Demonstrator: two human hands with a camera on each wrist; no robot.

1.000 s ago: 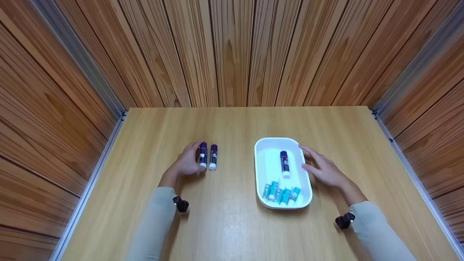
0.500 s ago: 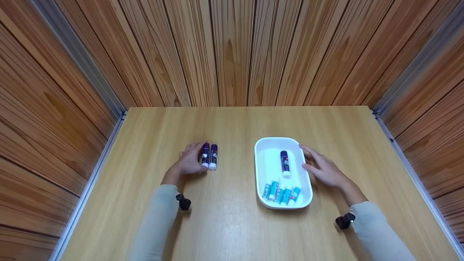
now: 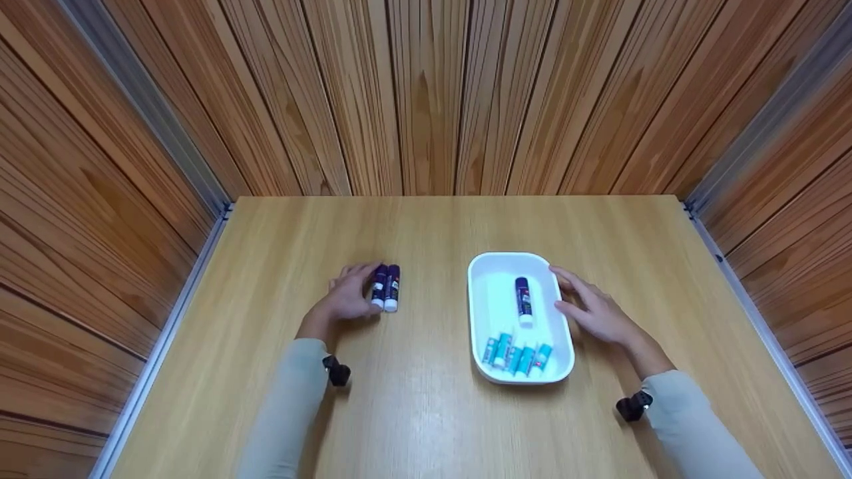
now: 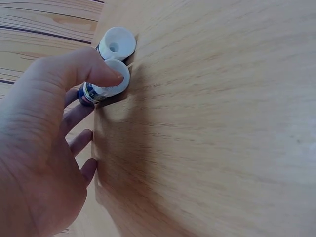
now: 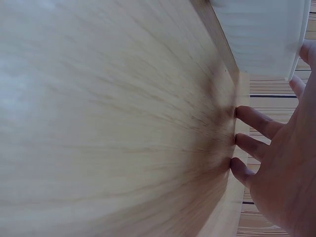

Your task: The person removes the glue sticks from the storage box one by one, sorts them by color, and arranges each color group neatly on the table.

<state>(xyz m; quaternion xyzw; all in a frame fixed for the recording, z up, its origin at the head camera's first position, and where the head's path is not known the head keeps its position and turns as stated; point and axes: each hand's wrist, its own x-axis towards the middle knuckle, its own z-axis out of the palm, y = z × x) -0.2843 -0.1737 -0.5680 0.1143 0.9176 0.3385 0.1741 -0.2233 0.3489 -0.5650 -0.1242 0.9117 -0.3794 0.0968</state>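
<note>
My left hand (image 3: 349, 293) pinches a dark purple glue stick (image 3: 378, 287) lengthwise. Its thumb lies on the white end and the fingers reach to the dark end; the other fingertips rest low by the table in the left wrist view. Right beside it, parallel, lies a second purple glue stick (image 3: 392, 287), whose hollow white end (image 4: 118, 43) shows in the left wrist view. At the right, my right hand (image 3: 594, 311) touches the side of a white tray (image 3: 474, 299) with thumb and index finger, while its other fingertips rest on the table.
Inside the tray, a purple glue stick (image 3: 523, 299) lies toward the back and several small teal-and-white sticks (image 3: 513, 358) lie in a row at the front. Wood-panelled walls (image 3: 426, 100) with metal edge strips enclose the wooden table (image 3: 426, 226).
My left hand has slid its glue stick to the right, closing the gap to the second one. The right hand and the tray have stayed in place.
</note>
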